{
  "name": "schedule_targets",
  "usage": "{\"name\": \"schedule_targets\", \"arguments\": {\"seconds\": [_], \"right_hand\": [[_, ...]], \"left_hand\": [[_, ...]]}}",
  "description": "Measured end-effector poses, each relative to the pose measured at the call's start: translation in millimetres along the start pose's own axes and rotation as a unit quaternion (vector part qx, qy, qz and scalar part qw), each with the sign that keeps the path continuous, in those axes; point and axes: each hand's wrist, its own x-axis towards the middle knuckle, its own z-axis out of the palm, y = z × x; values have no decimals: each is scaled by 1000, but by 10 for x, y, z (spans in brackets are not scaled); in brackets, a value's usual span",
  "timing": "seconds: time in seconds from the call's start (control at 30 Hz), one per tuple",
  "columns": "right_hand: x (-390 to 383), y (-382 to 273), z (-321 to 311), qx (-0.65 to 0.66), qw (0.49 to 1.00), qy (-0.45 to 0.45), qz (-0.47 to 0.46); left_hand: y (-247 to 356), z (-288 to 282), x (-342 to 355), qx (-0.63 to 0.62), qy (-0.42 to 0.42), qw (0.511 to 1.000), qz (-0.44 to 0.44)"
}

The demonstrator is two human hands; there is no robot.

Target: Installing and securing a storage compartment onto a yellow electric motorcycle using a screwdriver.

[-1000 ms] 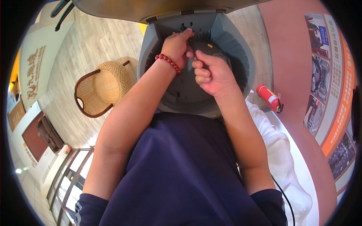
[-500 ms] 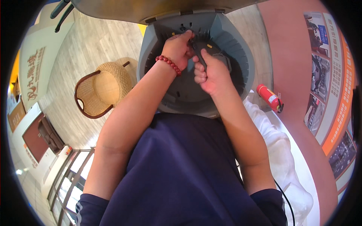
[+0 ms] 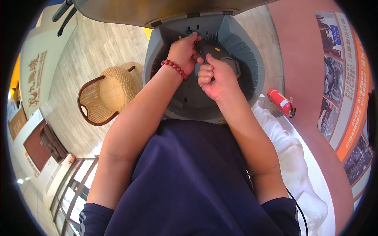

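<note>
Both of my hands are inside a round grey tub (image 3: 244, 39) with ribbed walls. My left hand (image 3: 183, 53), below a red bead bracelet (image 3: 174, 67), is closed near the far wall, its fingertips at the upper end of a dark slim bar-like piece (image 3: 202, 51). Lower and to the right, my right hand (image 3: 216, 76) is wrapped round the other end of that piece. What exactly the left fingers pinch is hidden. Behind the right hand lies a dark part with a yellow tab (image 3: 217, 49).
A hinged lid (image 3: 157, 10) stands up at the tub's far side. On the left is a wicker chair (image 3: 112, 92). A red fire extinguisher (image 3: 281, 102) stands to the right, near white cloth (image 3: 289, 157). Picture panels (image 3: 332, 74) line the right side.
My right hand has shifted slightly left and turned, its fingers curling further round the dark piece, which now looks narrower. My left hand stays near the same spot.
</note>
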Motion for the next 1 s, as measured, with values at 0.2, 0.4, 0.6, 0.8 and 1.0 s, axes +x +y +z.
{"name": "schedule_targets", "arguments": {"seconds": [0.2, 0.4, 0.6, 0.8, 1.0], "right_hand": [[-152, 95, 482, -406, 874, 251, -91], [-29, 15, 29, 28, 997, -51, 52], [-168, 28, 481, -161, 975, 150, -5], [-144, -29, 319, -385, 912, 139, -22], [-136, -152, 220, -58, 996, 21, 62]], "left_hand": [[-2, -79, 54, -6, 0, 1000, -5], [22, -27, 12, -7, -6, 1000, -1], [68, -28, -41, 46, 32, 998, -16], [0, -45, 87, 31, 1, 999, 27], [70, 44, -72, 11, -5, 1000, -1]]}}
